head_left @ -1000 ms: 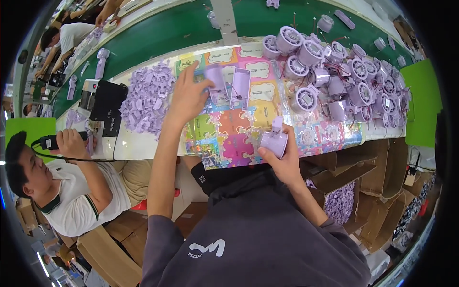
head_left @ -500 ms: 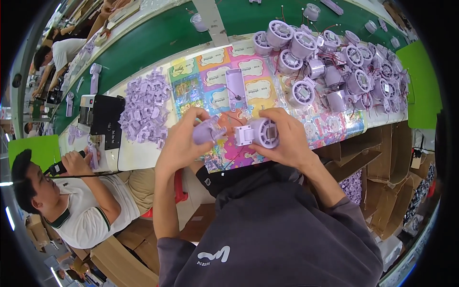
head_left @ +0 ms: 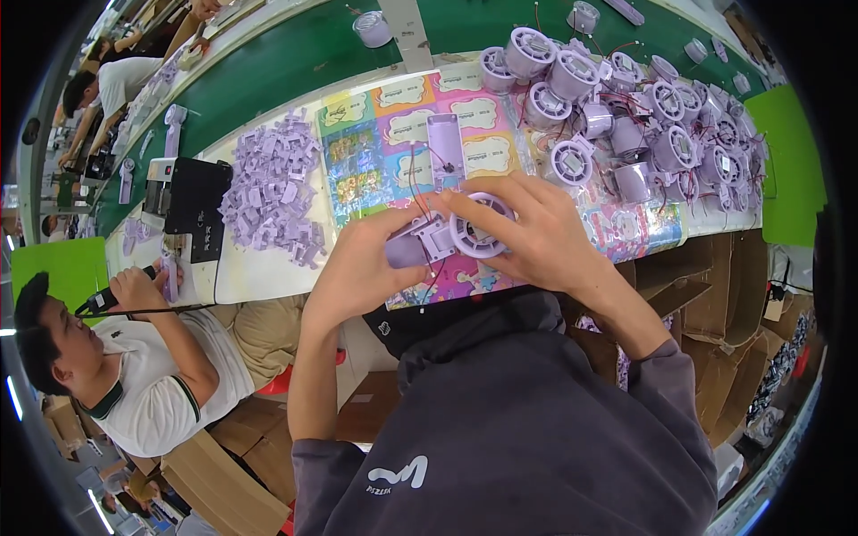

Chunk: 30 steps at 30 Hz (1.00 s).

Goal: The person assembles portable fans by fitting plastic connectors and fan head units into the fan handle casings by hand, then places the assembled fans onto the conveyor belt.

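Note:
My left hand [head_left: 365, 263] is wrapped round a lilac plastic shell [head_left: 407, 252]. In my right hand [head_left: 536, 228] is a round lilac fan head [head_left: 468, 234] with a ring rim, gripped by its edge. The fan head's square bracket [head_left: 438, 239] meets the open end of the shell; whether they are joined I cannot tell. Thin red and dark wires run out near this meeting point. Just beyond my hands, a long lilac handle tray [head_left: 444, 143] lies on the colourful printed sheet [head_left: 402, 125], with a small dark part on its near end.
A heap of small lilac brackets [head_left: 273, 192] lies left of the sheet. Many fan heads [head_left: 670, 147] with wires are piled at the right. A black box [head_left: 195, 210] stands farther left, beside a co-worker [head_left: 161, 366] holding a black tool. Cardboard boxes [head_left: 733, 313] stand at lower right.
My hands have come together, so the fan head's bracket now meets the shell, where a gap was before. My right fingers have moved over the fan head's top.

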### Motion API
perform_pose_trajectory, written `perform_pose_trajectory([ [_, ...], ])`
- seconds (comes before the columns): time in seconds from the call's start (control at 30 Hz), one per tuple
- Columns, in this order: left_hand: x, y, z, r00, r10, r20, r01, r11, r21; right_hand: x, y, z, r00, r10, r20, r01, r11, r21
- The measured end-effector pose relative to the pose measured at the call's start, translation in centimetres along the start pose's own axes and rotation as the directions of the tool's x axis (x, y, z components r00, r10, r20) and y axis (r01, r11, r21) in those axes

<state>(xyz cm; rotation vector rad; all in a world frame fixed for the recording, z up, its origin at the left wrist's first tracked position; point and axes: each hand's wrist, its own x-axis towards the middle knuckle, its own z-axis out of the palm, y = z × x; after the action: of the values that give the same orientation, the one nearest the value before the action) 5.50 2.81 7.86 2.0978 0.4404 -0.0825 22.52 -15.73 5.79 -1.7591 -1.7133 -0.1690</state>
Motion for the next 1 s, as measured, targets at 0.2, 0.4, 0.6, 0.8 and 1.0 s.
perform_pose_trajectory([
  [0.2, -0.2, -0.1, 0.6, 0.965, 0.259, -0.043, -0.260, 0.965, -0.028, 0.0, 0.1, -0.8, 0.998, -0.066, -0.008, 0.064, 0.987, -0.147],
  [0.4, -0.1, 1.5, 1.5, 0.992, 0.015, -0.129, -0.049, 0.962, -0.267, 0.7, -0.3, -1.4, 0.995, -0.092, -0.039, 0.084, 0.982, -0.167],
  [0.6, -0.2, -1.0, 3.0, 0.981, 0.017, -0.193, -0.097, 0.904, -0.416, 0.5, 0.1, -0.5, 0.994, -0.104, -0.035, 0.098, 0.986, -0.134],
  [0.8, 0.2, -2.8, 2.4, 0.997, -0.076, -0.027, 0.053, 0.868, -0.494, 0.0, 0.3, 0.7, 0.999, -0.037, -0.026, 0.035, 0.996, -0.084],
  [1.0, 0.7, -1.2, 1.0, 0.989, -0.067, 0.129, 0.133, 0.776, -0.617, 0.7, 1.2, 0.2, 1.000, 0.017, 0.020, -0.016, 0.998, -0.057],
])
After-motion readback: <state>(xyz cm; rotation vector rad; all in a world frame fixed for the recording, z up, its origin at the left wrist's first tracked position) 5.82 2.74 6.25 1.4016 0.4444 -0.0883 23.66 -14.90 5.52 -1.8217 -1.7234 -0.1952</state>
